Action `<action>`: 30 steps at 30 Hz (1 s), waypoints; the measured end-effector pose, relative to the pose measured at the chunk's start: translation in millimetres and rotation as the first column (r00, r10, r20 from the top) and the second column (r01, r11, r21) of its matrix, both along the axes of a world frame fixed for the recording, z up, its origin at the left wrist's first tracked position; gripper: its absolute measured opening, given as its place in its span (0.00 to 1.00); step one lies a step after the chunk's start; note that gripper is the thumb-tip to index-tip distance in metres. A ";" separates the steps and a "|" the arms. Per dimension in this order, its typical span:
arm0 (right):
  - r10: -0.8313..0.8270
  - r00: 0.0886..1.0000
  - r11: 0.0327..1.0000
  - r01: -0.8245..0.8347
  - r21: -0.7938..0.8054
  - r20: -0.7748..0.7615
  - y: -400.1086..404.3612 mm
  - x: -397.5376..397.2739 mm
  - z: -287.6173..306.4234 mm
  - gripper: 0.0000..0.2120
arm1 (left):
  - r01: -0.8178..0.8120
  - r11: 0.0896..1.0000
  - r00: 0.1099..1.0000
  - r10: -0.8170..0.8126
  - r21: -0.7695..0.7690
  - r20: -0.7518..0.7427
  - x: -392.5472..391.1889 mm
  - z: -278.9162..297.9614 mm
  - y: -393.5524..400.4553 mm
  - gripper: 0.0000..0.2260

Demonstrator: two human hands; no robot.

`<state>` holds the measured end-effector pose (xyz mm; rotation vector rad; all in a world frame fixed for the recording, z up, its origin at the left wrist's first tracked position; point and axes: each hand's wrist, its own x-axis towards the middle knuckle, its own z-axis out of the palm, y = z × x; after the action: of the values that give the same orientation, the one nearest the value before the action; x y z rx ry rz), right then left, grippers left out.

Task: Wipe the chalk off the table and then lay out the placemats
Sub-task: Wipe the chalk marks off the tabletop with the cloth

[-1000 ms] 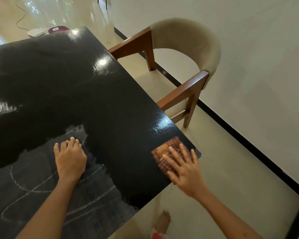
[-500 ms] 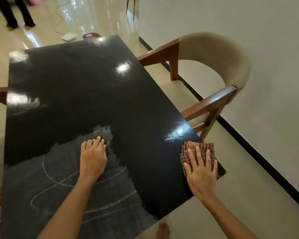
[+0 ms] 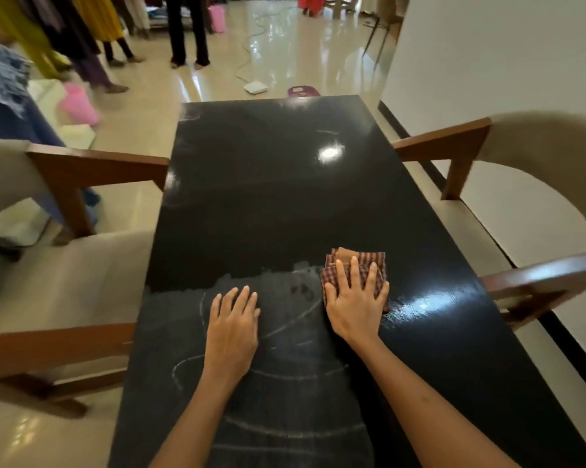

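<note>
A glossy black table point(image 3: 268, 197) runs away from me. Its near part is dull with chalk haze and white chalk lines point(image 3: 285, 376); the far part and the right strip shine. A folded brown checked cloth point(image 3: 369, 261) lies on the table at the edge of the chalked patch. My right hand point(image 3: 355, 302) presses flat on the cloth, fingers straight and spread. My left hand point(image 3: 232, 327) rests flat on the chalked surface to the left, holding nothing. No placemats are in view.
A padded wooden armchair point(image 3: 534, 184) stands at the table's right side and another armchair point(image 3: 65, 170) at the left. Beyond the far end, several people point(image 3: 183, 32) stand on the shiny floor, with a pink bucket point(image 3: 80, 104) and a white box point(image 3: 255, 87).
My right hand slid the cloth left, from the table's near right corner onto the edge of the chalked patch. My view swung left and up. The left hand stayed flat.
</note>
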<state>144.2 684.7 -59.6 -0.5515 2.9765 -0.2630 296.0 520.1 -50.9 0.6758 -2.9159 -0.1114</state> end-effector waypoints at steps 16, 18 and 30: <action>0.527 0.849 0.844 -0.528 -0.099 -0.032 -190.3 119.9 1.7 0.26 | -0.227 0.974 0.963 0.221 -0.023 -0.153 90.0 -12.3 -68.5 0.19; 0.559 0.828 0.820 -0.561 -0.115 -0.048 -182.9 111.8 1.4 0.26 | -0.229 0.973 0.964 0.221 -0.041 -0.148 89.0 -12.6 -66.0 0.19; 0.215 0.971 0.976 -0.217 -0.010 -0.109 -104.0 48.2 -3.0 0.30 | -0.269 0.962 0.945 0.256 -0.038 -0.203 88.1 -23.9 -65.9 0.19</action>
<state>192.4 580.7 -62.5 -0.9127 2.9829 -0.2540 384.1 454.2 -74.8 0.9747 -2.6030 -0.0490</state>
